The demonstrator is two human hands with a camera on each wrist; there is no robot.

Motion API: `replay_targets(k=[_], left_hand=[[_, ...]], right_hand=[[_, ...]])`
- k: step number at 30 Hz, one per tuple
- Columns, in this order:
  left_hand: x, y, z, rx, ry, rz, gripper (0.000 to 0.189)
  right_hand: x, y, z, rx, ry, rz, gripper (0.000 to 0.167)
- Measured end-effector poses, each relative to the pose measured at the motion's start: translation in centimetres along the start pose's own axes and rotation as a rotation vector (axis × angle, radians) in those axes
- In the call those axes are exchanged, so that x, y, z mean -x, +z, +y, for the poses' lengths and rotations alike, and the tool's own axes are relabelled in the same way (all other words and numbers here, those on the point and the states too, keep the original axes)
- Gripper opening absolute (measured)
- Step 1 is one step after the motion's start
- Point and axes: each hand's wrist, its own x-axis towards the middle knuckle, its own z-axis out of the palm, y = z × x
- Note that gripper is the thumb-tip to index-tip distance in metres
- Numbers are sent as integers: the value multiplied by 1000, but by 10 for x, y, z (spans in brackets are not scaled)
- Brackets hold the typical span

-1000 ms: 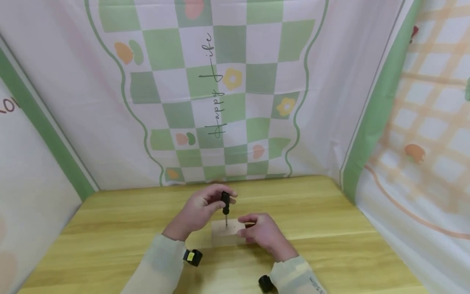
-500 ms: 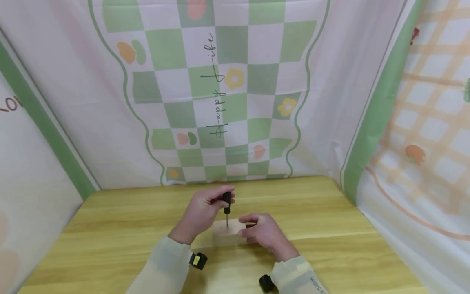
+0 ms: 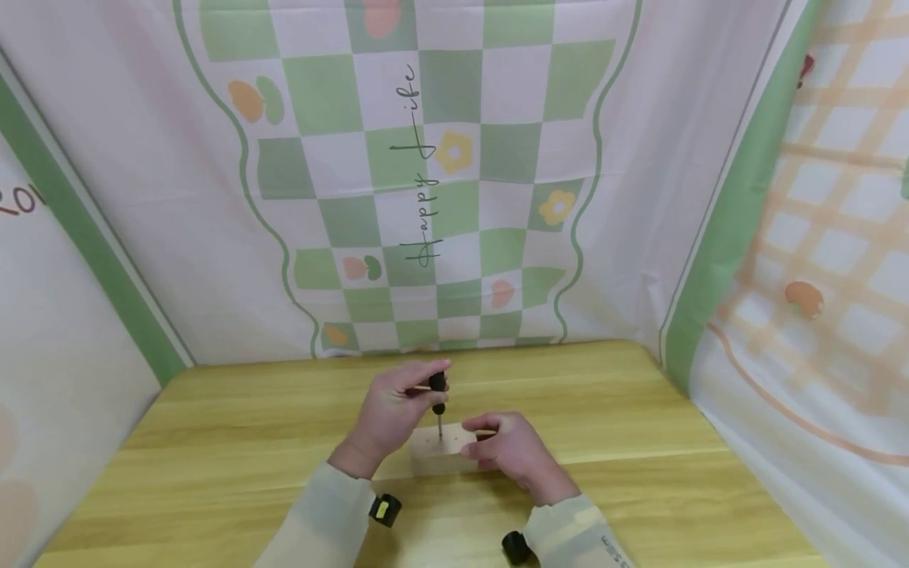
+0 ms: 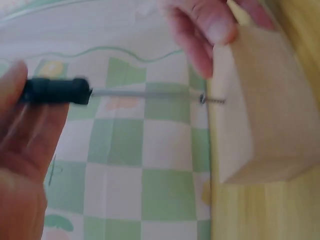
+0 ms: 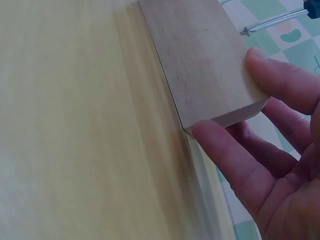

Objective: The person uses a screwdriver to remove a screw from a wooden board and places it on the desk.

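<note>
My left hand point(image 3: 387, 412) holds a screwdriver point(image 3: 438, 382) by its black handle, fingers and thumb around it. The shaft points down, nearly upright, at a pale wooden block point(image 3: 442, 462) on the table. In the left wrist view, the tip meets the head of a screw point(image 4: 215, 101), whose thread stands partly out of the block's top face. My right hand point(image 3: 517, 451) grips the block's right end between thumb and fingers. Small dark marks lie on the top face either side of the screw.
The wood-grain table point(image 3: 270, 426) spreads around the block. Behind it hangs a checked green-and-white cloth point(image 3: 447, 260), with more printed cloth point(image 3: 795, 315) at the right. Black wrist cameras sit at both cuffs, the left one point(image 3: 385, 510) near the block's front.
My left hand has shifted slightly right, and its fingers have moved around the screwdriver handle. The right hand and the block look nearly still.
</note>
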Motion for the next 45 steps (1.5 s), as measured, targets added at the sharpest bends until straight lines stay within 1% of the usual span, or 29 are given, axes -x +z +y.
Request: replay_targets(k=[4,5,6,8,11,16,19,24,26,28,30,32,34,35,36,37,39,42,45], left_hand=[[-3,-11,4,157,-137,-152,34],[-4,-12,4,196,-156,-181,33],[-4,-13,5,214,-170,-200,32],[-5,-13,5,212,-177,-208,34],[-5,-10,5,157,-163,-177,37],[-3,-3,7,67,-110,-84,36],[-1,2,7,-16,-47,-10,34],[2,8,5,-198,83,134,35],[4,8,4,-253,115,168,36],[5,8,3,-254,130,155,37],[6,5,3,-203,117,91,38],[5,1,2,-112,61,-10,40],[4,-3,4,-12,-25,-104,43],[3,-4,4,16,-59,-135,43],[2,-5,4,40,-87,-152,43],[2,-6,4,62,-108,-160,43],[2,-6,5,74,-109,-142,41],[2,-2,4,35,-57,-74,39],[4,4,2,-27,13,3,40]], right_hand=[[0,0,-1,-12,6,-1,45],[0,0,-1,-15,4,-2,45],[0,0,-1,-18,4,-1,45],[0,0,-1,-18,3,2,45],[0,1,-1,-19,1,4,45],[0,2,0,-15,1,2,46],[0,2,0,-14,1,2,45],[0,1,0,-16,-1,2,44],[0,1,0,-20,-1,2,44],[0,2,1,-18,-6,3,45],[0,2,1,-16,-9,5,45],[1,1,1,-13,-12,6,45],[1,1,1,-12,-13,8,45],[1,1,1,-14,-9,10,45],[1,1,1,-17,-9,9,45],[2,1,1,-21,-8,8,45],[2,0,1,-26,-6,7,45],[2,0,1,-32,-7,1,46],[2,0,1,-23,-7,2,46]])
